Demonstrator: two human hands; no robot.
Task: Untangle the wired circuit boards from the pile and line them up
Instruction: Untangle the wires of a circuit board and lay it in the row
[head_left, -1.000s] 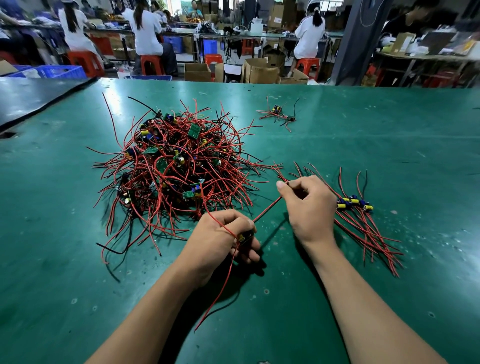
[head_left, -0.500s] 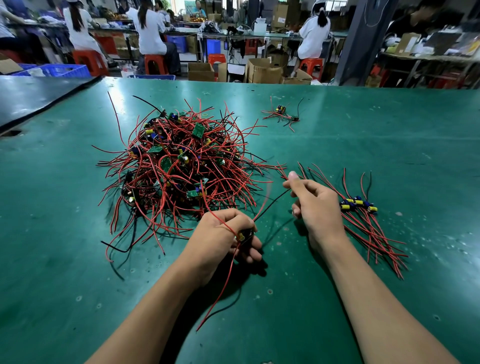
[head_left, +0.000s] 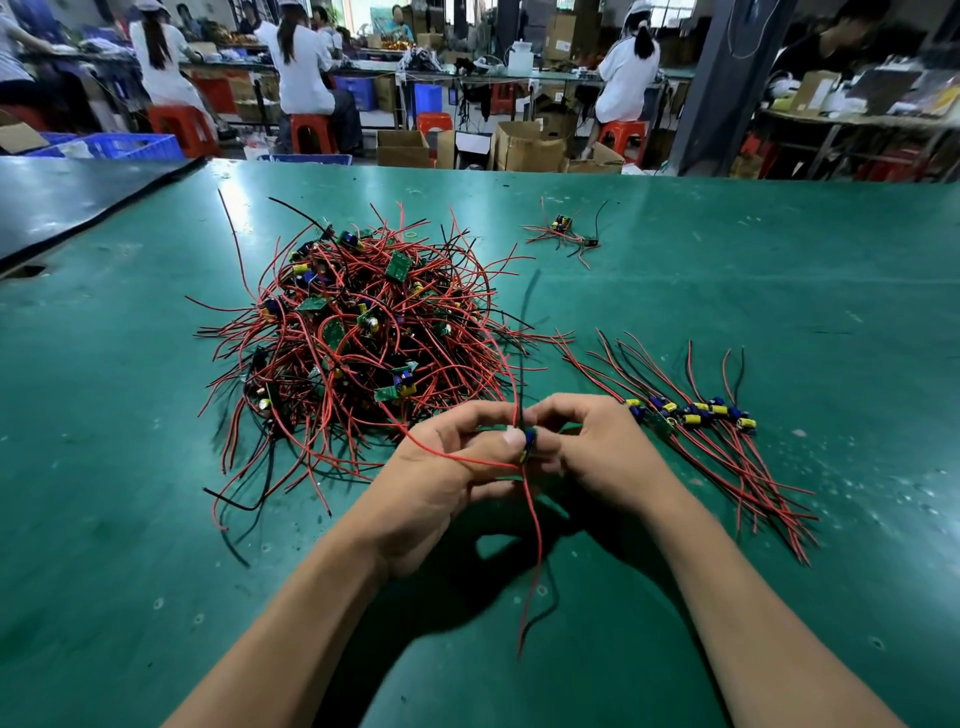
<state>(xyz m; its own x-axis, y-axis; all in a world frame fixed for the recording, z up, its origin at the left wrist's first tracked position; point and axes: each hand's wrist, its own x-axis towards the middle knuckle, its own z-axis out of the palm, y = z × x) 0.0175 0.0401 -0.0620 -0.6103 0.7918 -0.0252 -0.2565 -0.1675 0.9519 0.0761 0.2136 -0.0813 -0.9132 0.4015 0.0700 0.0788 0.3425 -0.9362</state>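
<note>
Board (head_left: 529, 441) pinched in the grip of left hand (head_left: 441, 467) and right hand (head_left: 605, 449); row (head_left: 693, 415) lies rightward, nearer the right hand.

Scene is lit pretty evenly from overhead, nothing dim. Whitish glare is picked up on the far left of the green tabletop (head_left: 727, 291). A dark, soft-edged shadow is thrown under the left hand (head_left: 441, 467) and right hand (head_left: 602, 452). The tabletop's edges are bent by the wide lens. The people (head_left: 301, 67) at the back are rendered a bit soft, and one raised wire (head_left: 527, 296) is smeared by motion.
</note>
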